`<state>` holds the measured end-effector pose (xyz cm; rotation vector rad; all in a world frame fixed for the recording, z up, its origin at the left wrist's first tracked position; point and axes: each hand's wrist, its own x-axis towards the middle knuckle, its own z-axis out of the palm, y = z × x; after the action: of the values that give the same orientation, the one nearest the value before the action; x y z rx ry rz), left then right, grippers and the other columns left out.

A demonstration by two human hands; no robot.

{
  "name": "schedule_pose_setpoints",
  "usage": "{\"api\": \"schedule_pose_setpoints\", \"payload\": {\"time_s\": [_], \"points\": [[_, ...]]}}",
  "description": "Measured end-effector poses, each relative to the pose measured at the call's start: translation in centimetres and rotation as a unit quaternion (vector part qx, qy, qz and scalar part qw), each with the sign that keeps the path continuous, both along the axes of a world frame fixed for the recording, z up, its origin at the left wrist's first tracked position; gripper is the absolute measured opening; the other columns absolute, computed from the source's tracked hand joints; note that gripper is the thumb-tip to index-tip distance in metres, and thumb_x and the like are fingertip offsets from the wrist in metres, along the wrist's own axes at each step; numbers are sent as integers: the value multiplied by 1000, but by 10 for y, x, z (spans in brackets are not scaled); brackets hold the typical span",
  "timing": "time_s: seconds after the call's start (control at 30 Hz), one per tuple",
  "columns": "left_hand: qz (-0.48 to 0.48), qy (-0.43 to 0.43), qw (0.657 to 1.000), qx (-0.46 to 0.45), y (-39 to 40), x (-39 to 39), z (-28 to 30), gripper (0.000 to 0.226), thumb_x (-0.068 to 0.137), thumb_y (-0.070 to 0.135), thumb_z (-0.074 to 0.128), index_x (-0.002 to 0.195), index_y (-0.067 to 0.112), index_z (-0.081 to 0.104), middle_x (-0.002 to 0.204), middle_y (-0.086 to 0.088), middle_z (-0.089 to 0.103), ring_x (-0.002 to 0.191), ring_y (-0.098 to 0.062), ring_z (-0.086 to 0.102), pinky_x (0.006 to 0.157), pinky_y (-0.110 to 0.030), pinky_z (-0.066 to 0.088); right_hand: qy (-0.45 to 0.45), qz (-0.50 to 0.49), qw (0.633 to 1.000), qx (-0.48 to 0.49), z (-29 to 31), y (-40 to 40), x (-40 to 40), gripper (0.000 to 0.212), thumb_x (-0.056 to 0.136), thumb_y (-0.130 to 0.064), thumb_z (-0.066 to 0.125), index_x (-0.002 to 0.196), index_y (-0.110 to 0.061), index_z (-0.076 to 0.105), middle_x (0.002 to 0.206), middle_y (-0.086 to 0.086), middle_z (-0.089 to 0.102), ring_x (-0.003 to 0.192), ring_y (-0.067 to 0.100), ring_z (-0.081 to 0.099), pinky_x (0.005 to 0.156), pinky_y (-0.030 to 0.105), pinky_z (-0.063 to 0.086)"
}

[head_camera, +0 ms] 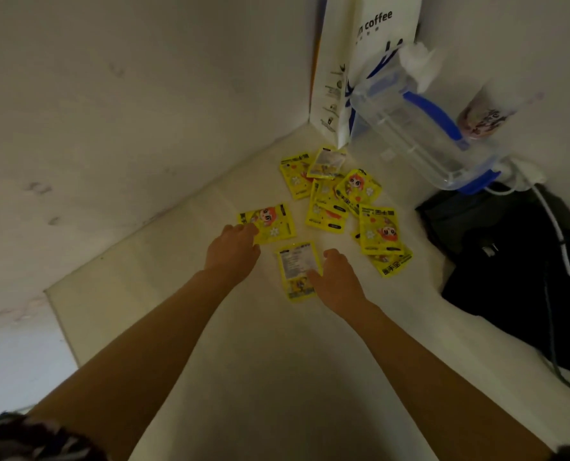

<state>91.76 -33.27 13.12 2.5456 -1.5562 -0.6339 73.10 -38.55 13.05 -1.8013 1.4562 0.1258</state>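
While both hands are down among the yellow packets, watch the near packet (296,267) first. It lies label side up on the white desk (243,344), close in front of the person. The right hand (336,277) has its grip on the right edge, thumb (313,276) laid over the top and fingers curled at the rim.

Just beside it, up and to the left, the left packet (273,222) lies picture side up. The left hand (233,249) has its fingertips curled down over the near left corner. Neither packet looks lifted yet, as far as I can tell.

To do this pick-up well, I'd say each hand wants to get a finger under the flat edge and then pinch firmly, since these sachets look thin and slick. One packet per hand, and mind they don't foul each other, as they sit almost corner to corner.

Further back, the other packets (330,201) are strewn in an overlapping heap toward the corner, so the top ones should come off first. Beyond them stand a clear box with blue clips (420,134) and a paper bag (333,78). A black bag (510,261) with a white cable (556,241) sits off to the right, well apart from the hands.
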Motion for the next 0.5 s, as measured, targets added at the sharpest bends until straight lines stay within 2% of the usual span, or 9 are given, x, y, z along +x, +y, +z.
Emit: {"api": "schedule_pose_setpoints", "payload": {"time_s": [0.27,0.4,0.5], "points": [[-18,11,1000,1,-53,12,-24,55,92,19,52,144,12,34,148,-10,39,138,-28,31,105,-43,36,43,-11,999,-4,-25,-19,23,61,87,-39,61,129,-2,36,128,16,42,118,36,47,91,43,45],[-43,10,999,18,-61,17,-41,61,92,23,55,146,13,29,150,-9,36,139,-29,29,108,-43,34,66,-6,998,-17,-30,-16,31,65,83,-40,65,129,-5,34,127,13,39,117,35,43,85,43,45],[-55,-18,998,9,-62,22,-47,60,92,26,56,146,15,32,146,-10,40,134,-31,35,105,-43,36,73,2,997,-26,-34,-14,34,69,83,-39,66,132,-8,29,129,12,37,118,34,42,84,42,45]]}}
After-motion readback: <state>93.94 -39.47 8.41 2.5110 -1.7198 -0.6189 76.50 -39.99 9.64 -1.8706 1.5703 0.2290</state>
